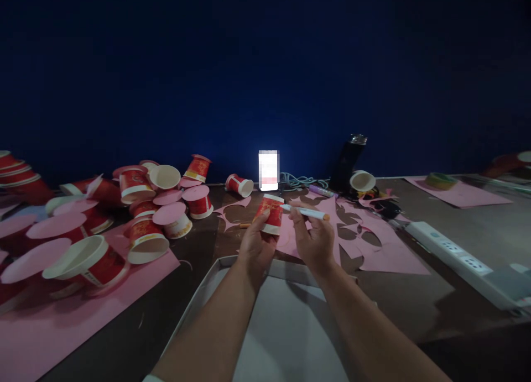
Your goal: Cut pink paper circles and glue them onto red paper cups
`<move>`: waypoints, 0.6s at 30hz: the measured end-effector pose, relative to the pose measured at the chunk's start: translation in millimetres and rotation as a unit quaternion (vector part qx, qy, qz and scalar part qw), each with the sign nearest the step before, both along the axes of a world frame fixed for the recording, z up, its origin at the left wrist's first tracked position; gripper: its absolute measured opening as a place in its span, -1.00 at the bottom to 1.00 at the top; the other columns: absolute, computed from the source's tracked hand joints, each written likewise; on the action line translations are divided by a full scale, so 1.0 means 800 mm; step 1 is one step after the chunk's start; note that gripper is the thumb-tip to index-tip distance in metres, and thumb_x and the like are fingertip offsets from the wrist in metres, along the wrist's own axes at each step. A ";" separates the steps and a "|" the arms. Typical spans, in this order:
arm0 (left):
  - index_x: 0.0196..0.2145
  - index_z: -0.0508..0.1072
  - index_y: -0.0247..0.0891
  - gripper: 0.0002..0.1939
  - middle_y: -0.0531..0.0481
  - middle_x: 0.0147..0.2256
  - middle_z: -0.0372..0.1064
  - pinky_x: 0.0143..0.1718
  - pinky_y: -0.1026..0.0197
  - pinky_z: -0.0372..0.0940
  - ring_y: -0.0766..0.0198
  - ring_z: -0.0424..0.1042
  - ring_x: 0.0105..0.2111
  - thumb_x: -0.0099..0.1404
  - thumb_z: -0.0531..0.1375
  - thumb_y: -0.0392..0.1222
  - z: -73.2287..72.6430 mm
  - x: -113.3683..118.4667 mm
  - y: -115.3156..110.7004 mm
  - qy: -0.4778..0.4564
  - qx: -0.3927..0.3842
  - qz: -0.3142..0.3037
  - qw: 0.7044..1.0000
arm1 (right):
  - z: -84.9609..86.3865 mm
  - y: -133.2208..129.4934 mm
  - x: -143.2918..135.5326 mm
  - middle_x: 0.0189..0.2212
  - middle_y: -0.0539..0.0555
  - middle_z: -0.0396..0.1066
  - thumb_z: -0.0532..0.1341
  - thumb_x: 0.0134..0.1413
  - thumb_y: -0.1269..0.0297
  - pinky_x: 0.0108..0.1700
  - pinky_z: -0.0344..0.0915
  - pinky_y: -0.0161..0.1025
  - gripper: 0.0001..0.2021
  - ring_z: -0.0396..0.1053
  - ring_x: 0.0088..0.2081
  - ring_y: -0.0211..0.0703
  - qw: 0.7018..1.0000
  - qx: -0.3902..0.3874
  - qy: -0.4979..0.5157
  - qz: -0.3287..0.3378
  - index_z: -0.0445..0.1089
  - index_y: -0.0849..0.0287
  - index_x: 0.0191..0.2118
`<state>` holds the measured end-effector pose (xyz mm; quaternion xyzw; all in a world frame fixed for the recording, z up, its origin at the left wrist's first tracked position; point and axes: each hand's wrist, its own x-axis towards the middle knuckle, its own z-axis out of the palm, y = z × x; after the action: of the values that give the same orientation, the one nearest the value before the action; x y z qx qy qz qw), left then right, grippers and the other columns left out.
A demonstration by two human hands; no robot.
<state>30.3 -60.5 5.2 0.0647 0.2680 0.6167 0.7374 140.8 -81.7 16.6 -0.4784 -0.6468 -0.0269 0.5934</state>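
My left hand (259, 246) is closed around a red paper cup (274, 213) with gold print, held with its pale band low. Between the fingers of my right hand (314, 239) is a white marker (310, 212) with an orange end, pointing left. Its tip is at the cup's right side near the top; I cannot tell whether the two touch. Both hands are above the far edge of a shallow white box (290, 315). To the left, several red paper cups (135, 184) lie jumbled, many with pink paper discs (169, 213) on their ends.
Cut pink sheets (385, 255) with round holes lie right of my hands. A lit phone (269, 172) stands by the blue wall, near cables and a purple marker (321, 191). Further right are a dark bottle (347, 161), a power strip (452, 252) and a tape roll (440, 181).
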 end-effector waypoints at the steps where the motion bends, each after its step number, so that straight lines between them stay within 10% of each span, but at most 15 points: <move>1: -0.25 0.45 -0.29 -0.82 -0.01 -0.32 0.50 -0.25 0.32 0.34 0.36 0.47 -0.35 0.14 0.23 -0.36 0.000 0.000 0.000 -0.001 -0.002 0.001 1.000 | 0.000 0.000 0.000 -0.26 0.10 0.52 0.11 0.20 0.23 -0.17 0.37 -0.19 -0.81 0.46 -0.26 -0.15 1.000 0.001 0.000 0.000 0.45 0.12 -0.19; 10: -0.32 0.45 -0.30 -0.89 -0.01 -0.39 0.50 -0.39 0.34 0.34 0.36 0.47 -0.43 0.14 0.23 -0.34 0.006 -0.002 0.000 -0.011 -0.009 0.000 1.000 | -0.001 0.008 -0.001 -0.38 0.08 0.50 0.12 0.17 0.14 -0.36 0.38 -0.22 -0.75 0.42 -0.46 -0.21 0.980 -0.037 0.185 0.058 0.41 0.17 -0.16; 18: -0.31 0.49 -0.35 -0.87 -0.07 -0.37 0.51 -0.39 0.29 0.36 0.30 0.48 -0.43 0.15 0.19 -0.29 0.007 -0.007 -0.005 -0.044 0.055 -0.029 0.997 | -0.012 0.027 0.003 -0.18 0.08 0.49 0.22 0.02 0.01 -0.27 0.41 -0.21 -0.68 0.49 -0.23 -0.15 0.806 -0.293 0.442 0.264 0.28 0.08 -0.16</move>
<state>24.9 -64.3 11.2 0.0855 0.1993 0.6113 0.7611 143.5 -60.2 7.0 -0.4005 -0.3933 0.5360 0.6306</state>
